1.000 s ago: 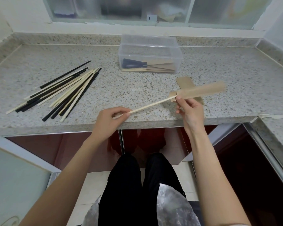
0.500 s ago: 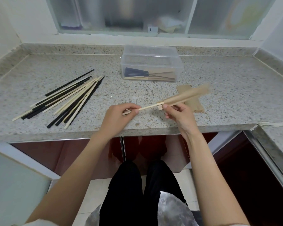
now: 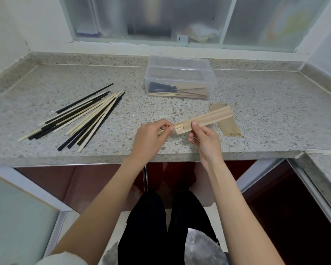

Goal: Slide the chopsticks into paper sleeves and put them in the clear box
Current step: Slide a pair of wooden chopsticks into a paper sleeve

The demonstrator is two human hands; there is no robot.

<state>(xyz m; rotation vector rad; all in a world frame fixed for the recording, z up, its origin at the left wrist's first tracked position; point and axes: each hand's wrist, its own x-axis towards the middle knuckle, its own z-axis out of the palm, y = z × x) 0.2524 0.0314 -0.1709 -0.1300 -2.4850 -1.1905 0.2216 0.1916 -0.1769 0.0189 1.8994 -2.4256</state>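
Both hands busy: left hand (image 3: 149,138) fingers pinch pale chopsticks' (image 3: 178,127) end, right hand (image 3: 204,138) fingers grip kraft paper sleeve (image 3: 208,118) above worktop (image 3: 256,121).

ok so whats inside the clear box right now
The clear box holds sleeved chopsticks lying flat: one black sleeve at the left and several brown paper sleeves, with pale chopstick ends poking out. The overlap hides their exact count.

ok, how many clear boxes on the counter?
1. The clear box stands at the back middle of the counter, near the window, beyond both hands. It already holds some sleeved chopsticks. None other shows in the head view.
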